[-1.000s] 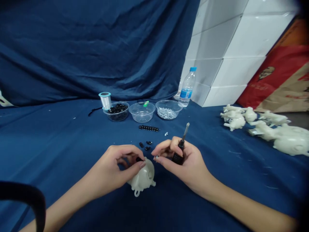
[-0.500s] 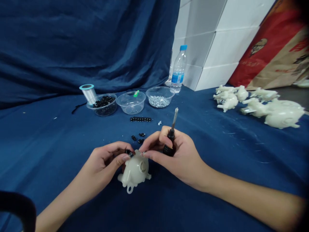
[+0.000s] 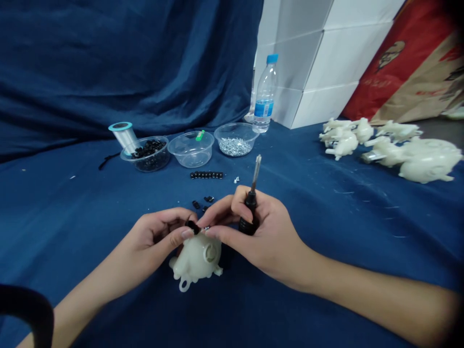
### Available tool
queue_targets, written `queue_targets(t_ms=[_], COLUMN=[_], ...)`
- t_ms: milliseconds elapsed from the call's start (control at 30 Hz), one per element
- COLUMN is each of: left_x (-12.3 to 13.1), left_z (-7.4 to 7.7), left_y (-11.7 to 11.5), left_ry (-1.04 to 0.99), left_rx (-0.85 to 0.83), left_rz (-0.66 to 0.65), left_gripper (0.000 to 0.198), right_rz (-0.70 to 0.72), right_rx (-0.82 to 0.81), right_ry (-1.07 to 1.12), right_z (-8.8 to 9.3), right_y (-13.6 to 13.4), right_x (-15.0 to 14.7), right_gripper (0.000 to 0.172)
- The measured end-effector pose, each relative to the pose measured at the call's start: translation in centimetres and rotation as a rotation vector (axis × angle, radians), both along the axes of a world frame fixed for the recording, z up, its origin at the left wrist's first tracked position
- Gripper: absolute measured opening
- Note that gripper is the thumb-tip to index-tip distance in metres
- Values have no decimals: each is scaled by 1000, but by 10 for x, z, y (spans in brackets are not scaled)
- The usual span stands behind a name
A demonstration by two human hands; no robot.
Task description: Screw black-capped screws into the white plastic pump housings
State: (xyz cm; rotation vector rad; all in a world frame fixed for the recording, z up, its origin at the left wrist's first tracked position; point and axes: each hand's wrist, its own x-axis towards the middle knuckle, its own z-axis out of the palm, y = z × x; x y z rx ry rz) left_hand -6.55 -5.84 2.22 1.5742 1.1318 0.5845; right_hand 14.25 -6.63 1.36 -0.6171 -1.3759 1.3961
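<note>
The left hand [image 3: 155, 239] pinches a small black piece [image 3: 192, 226] between thumb and fingers, pressing it on top of a cream moulded figure body [image 3: 197, 263] that rests on the blue cloth [image 3: 72, 232] under both hands. The right hand [image 3: 261, 237] is closed around a black-handled screwdriver [image 3: 251, 203], its fingertips [image 3: 213, 231] at a tiny silver screw [image 3: 206, 227]. Just beyond lie loose black pieces [image 3: 202, 203] and a row of black beads [image 3: 206, 175]. Farther back, clear plastic bowls hold black pieces [image 3: 159, 164] and silver screws [image 3: 250, 137]; a third [image 3: 192, 162] stands between them.
</note>
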Motion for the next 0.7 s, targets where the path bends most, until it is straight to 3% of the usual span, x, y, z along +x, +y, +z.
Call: queue_targets(t_ms=[267,700], left_x=[3,10], left_z=[2,8], left_y=[8,9], left_ry=[21,-87], left_rx=[-23,-110], left_rz=[-22,-68], left_gripper=[30,15], right_rz=[-78,-59], right_rx=[-14,-159], right_ry=[-15,22], right_z=[-1,-2], right_y=[2,10], right_x=[-1,-1], right_gripper=[42,54])
